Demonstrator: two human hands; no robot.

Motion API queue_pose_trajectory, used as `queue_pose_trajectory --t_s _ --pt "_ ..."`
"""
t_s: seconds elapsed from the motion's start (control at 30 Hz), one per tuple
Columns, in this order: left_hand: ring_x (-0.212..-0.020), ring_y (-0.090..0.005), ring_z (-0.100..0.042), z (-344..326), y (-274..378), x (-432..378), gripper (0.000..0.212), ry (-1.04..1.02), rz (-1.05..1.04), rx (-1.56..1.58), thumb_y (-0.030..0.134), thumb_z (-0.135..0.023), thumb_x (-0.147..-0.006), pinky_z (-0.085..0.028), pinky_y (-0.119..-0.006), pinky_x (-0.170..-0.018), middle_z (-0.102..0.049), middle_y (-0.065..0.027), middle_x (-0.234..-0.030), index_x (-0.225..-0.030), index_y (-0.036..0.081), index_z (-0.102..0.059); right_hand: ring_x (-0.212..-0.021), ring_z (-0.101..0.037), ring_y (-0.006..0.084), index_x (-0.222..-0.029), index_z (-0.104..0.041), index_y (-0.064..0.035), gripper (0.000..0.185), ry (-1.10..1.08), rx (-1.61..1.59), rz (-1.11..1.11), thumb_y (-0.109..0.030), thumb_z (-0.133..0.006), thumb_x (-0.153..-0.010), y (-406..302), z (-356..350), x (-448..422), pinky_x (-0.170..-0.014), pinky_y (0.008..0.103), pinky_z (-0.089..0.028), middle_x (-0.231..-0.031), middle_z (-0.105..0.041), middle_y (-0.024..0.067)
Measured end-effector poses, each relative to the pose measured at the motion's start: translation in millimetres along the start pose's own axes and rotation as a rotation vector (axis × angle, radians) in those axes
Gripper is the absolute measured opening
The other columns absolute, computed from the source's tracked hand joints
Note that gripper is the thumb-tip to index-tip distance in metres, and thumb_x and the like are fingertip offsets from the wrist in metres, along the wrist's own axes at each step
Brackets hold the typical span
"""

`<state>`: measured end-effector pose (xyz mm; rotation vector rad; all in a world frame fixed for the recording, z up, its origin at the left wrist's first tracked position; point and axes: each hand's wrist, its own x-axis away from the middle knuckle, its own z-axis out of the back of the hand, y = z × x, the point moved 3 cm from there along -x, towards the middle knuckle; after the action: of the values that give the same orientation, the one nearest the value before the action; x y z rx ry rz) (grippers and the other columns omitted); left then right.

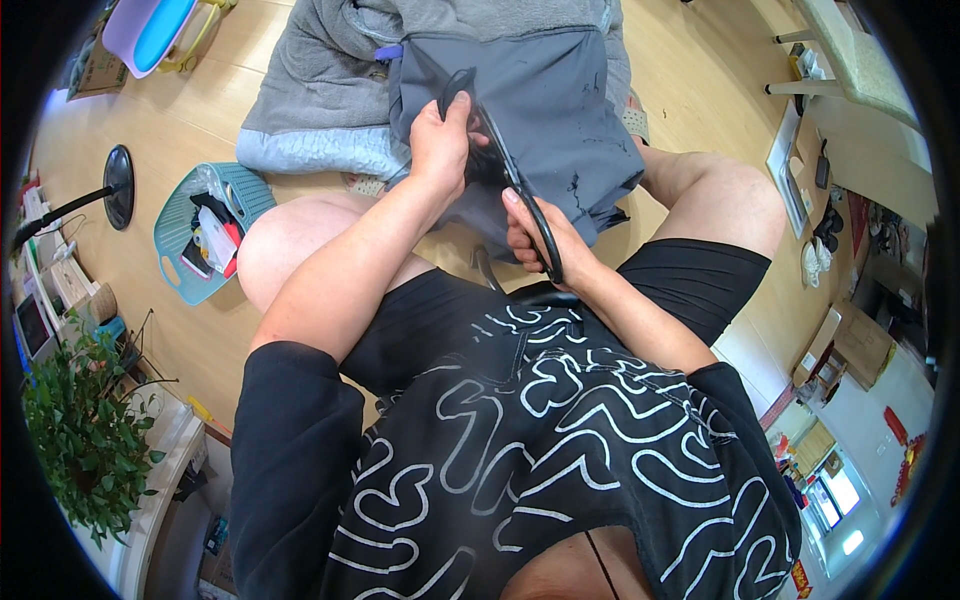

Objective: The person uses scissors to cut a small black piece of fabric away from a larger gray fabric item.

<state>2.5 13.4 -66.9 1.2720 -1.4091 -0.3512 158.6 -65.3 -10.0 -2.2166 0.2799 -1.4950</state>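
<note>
My right hand (551,236) grips a pair of scissors (541,225) by a long black handle, and the dark blades point up and left toward my other hand. Between the thumb and fingers of my left hand (441,146) is a dark loop of fabric (457,79). Beneath both hands a dark grey cloth (536,82) is draped, with loose black threads on its right part. A thick grey quilted blanket (322,90) with a light blue edge lies under and beyond the cloth. Exactly where the blades meet the fabric is hard to make out.
A light blue basket (259,191) holding bags and small items stands by my left knee. Farther left is a round black stand base (118,187). A leafy plant (90,435) stands at lower left. A purple and blue child's seat (150,34) is at upper left.
</note>
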Motion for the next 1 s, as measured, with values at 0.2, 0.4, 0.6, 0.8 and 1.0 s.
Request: queue_pose_trajectory --t_s 0.2,0.4,0.6,0.8,1.0 --pt "-0.070 -0.0128 -0.057 -0.9 0.8 -1.1 0.016 0.003 0.002 -0.001 0.018 -0.057 -0.095 -0.050 -0.027 -0.055 -0.061 -0.0053 -0.081 -0.092 0.002 -0.055 -0.048 -0.032 0.0043 -0.084 -0.041 -0.0142 0.044 0.012 0.002 0.026 -0.055 -0.055 -0.092 3.3 -0.6 -3.2 -0.041 0.0190 -0.025 -0.062 -0.034 -0.0053" --pt "-0.071 -0.0129 -0.057 -0.5 1.0 -0.2 0.017 -0.006 0.003 0.005 0.018 -0.057 -0.095 -0.050 -0.027 -0.055 -0.062 -0.0060 -0.083 -0.092 0.001 -0.055 -0.048 -0.031 0.0043 -0.083 -0.041 -0.0143 0.044 0.051 0.043 0.030 -0.055 -0.054 -0.092 -4.5 -4.0 -2.5 -0.042 0.0194 -0.024 -0.062 -0.032 -0.0057" --pt "-0.067 -0.0125 -0.057 -0.4 2.1 0.2 0.018 -0.008 -0.011 -0.076 0.018 -0.057 -0.095 -0.050 -0.026 -0.056 -0.062 -0.0061 -0.082 -0.093 0.001 -0.055 -0.049 -0.031 0.0054 -0.082 -0.039 -0.0141 0.049 -0.010 -0.047 0.009 -0.060 -0.053 -0.090 -12.2 -7.3 -14.7 -0.042 0.0198 -0.024 -0.062 -0.033 -0.0054" --pt "-0.064 -0.0134 -0.058 -0.3 -0.5 2.2 0.018 -0.023 -0.019 -0.088 0.017 -0.058 -0.094 -0.050 -0.027 -0.055 -0.062 -0.0059 -0.080 -0.093 0.000 -0.055 -0.044 -0.030 0.0069 -0.080 -0.040 -0.0132 0.050 0.051 -0.103 0.066 -0.061 -0.050 -0.091 -25.3 -13.2 -20.1 -0.040 0.0215 -0.024 -0.056 -0.031 -0.0043" --pt "-0.068 -0.0133 -0.059 -1.5 2.7 2.2 0.019 -0.012 -0.020 -0.130 0.018 -0.059 -0.093 -0.050 -0.026 -0.054 -0.063 -0.0066 -0.081 -0.093 -0.001 -0.056 -0.061 -0.056 0.0187 -0.080 -0.050 0.0001 0.048 0.655 0.573 0.700 -0.040 -0.077 -0.080 -71.5 17.1 -28.0 -0.058 0.0316 -0.047 -0.068 -0.056 0.0075"
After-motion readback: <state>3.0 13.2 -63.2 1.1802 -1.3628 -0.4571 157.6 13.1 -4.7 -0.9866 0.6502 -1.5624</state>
